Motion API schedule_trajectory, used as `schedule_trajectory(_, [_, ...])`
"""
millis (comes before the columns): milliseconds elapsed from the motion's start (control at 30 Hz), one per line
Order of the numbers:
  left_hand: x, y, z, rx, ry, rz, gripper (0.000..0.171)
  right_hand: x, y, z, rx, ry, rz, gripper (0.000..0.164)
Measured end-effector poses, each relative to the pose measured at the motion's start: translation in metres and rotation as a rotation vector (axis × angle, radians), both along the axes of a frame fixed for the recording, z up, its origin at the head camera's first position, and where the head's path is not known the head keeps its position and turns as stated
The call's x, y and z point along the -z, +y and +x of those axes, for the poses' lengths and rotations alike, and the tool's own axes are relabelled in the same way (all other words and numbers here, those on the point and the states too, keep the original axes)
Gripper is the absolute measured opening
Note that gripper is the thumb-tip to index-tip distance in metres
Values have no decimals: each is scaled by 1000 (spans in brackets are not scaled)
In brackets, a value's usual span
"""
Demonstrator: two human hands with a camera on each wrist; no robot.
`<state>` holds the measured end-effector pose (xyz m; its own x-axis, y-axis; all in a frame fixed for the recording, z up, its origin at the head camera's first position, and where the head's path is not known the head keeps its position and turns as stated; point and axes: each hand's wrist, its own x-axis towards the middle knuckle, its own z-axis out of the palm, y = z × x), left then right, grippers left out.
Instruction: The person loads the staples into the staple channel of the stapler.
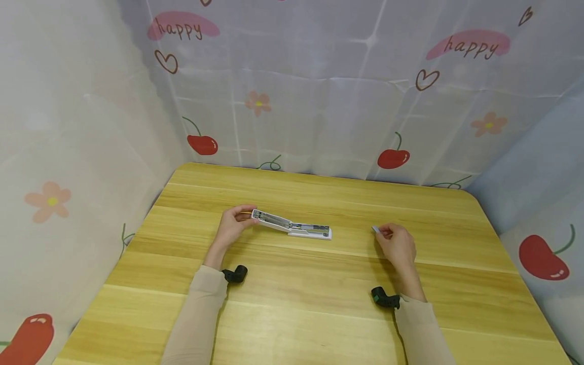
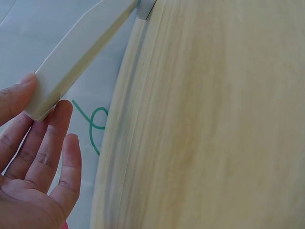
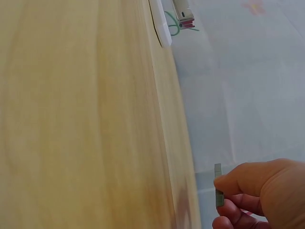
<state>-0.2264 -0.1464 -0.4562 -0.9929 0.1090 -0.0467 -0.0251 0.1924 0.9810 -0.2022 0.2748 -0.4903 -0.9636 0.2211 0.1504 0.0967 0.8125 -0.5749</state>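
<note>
A white stapler [image 1: 310,234] lies on the table with its top swung wide apart from its base, the metal inside showing. My left hand [image 1: 230,226] pinches the end of the raised top between thumb and fingers; in the left wrist view the thumb presses one side of the white cover [image 2: 81,52]. Off to the right, my right hand [image 1: 398,245] pinches a small grey strip of staples [image 3: 219,186] between thumb and fingertips, above the table and apart from the stapler. Part of the strip is hidden behind the thumb.
The wooden table [image 1: 301,294] has its back edge against a curtain [image 1: 296,121] printed with cherries and flowers. More curtain hangs at the left and right sides. A black wrist mount [image 1: 235,274] sits on the left sleeve, another mount [image 1: 385,298] on the right.
</note>
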Motion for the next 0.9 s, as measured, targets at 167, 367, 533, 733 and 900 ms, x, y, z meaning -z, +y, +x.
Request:
schedule_trajectory(167, [2, 0, -2, -7, -17, -3, 43, -3, -2, 0, -21, 38, 5, 19])
schedule_trajectory(367, [20, -4, -12, -10, -20, 14, 44, -9, -6, 1, -48, 58, 6, 18])
schedule_trajectory(533, [32, -6, -18, -21, -16, 0, 44, -13, -11, 0, -84, 67, 16, 17])
schedule_trajectory(733, [34, -6, -19, -36, -9, -22, 42, -16, -19, -3, -166, 86, 39, 17])
schedule_trajectory(900, [35, -5, -20, -37, -12, -23, 42, -20, -28, -5, -212, 103, 53, 16])
